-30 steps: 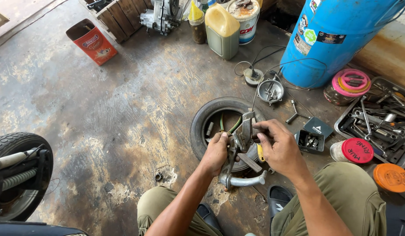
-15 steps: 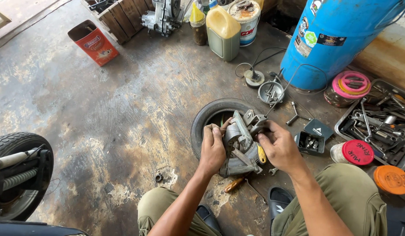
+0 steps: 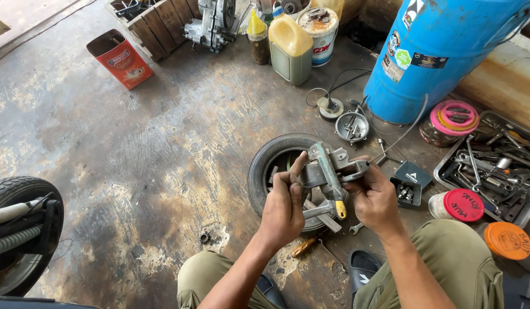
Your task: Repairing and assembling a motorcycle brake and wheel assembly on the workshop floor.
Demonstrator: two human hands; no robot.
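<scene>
My left hand (image 3: 285, 205) and my right hand (image 3: 375, 197) both grip a grey metal engine part (image 3: 329, 170) with a tube-shaped body, held up over a small black tyre (image 3: 266, 169) lying flat on the floor. The left hand clasps the part's left side, the right hand its right side. A yellow-tipped tool (image 3: 339, 209) and a metal bar (image 3: 319, 212) lie in the tyre under the part. A brown-handled screwdriver (image 3: 304, 247) rests on the floor by my knee.
A blue drum (image 3: 433, 57) stands at the back right, a metal tray of wrenches (image 3: 493, 163) right of it. Several round tins (image 3: 462, 206) sit near my right knee. A yellow jug (image 3: 291, 48), an orange tin (image 3: 121, 58) and an engine block (image 3: 213, 23) stand further back. A scooter wheel (image 3: 19, 229) is at left.
Both hands have lifted and turned the metal part; it now sits higher, with its tube-shaped body facing up. A curved pipe seen a second ago is out of sight.
</scene>
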